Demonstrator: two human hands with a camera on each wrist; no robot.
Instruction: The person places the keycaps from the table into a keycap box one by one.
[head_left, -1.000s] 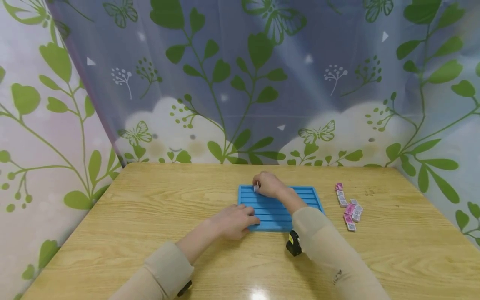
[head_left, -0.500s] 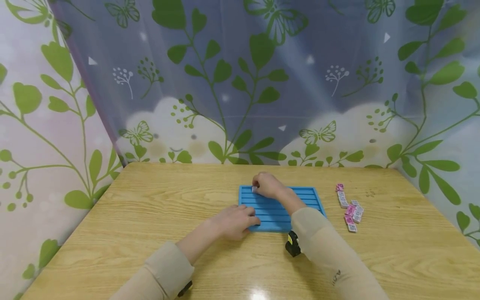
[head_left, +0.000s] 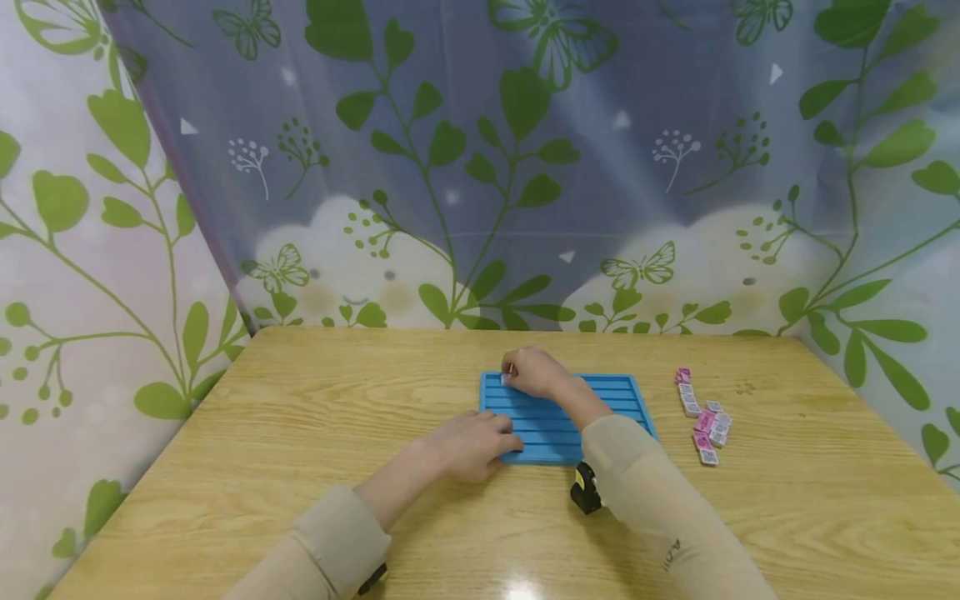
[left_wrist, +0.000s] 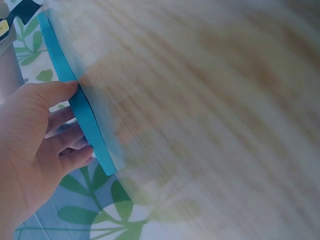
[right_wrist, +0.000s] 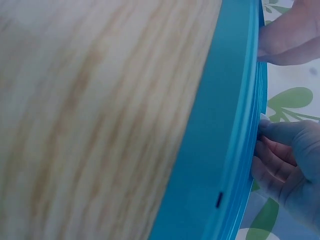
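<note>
A blue tray [head_left: 547,435] with raised parallel ridges lies on the table. My left hand [head_left: 474,446] holds its near left corner; in the left wrist view the thumb [left_wrist: 65,91] presses the tray's outer side while the fingers reach over beyond it. Toward the far left corner, my right hand [head_left: 536,372] pinches a small white tile [head_left: 505,379] at the tray's back row. The right wrist view shows those fingertips [right_wrist: 267,127] behind the ridges, with just a pale sliver of the tile visible. Whether the tile touches the tray floor I cannot tell.
Several small pink and white tiles [head_left: 705,422] with printed faces lie in a loose, crooked line right of the tray. A black wrist device [head_left: 585,487] hangs under the right cuff, near the tray's front edge. A patterned curtain [head_left: 465,167] stands behind the wooden table [head_left: 322,375].
My right hand has shifted slightly left along the tray's back row with the white tile. The left hand keeps its place on the tray corner.
</note>
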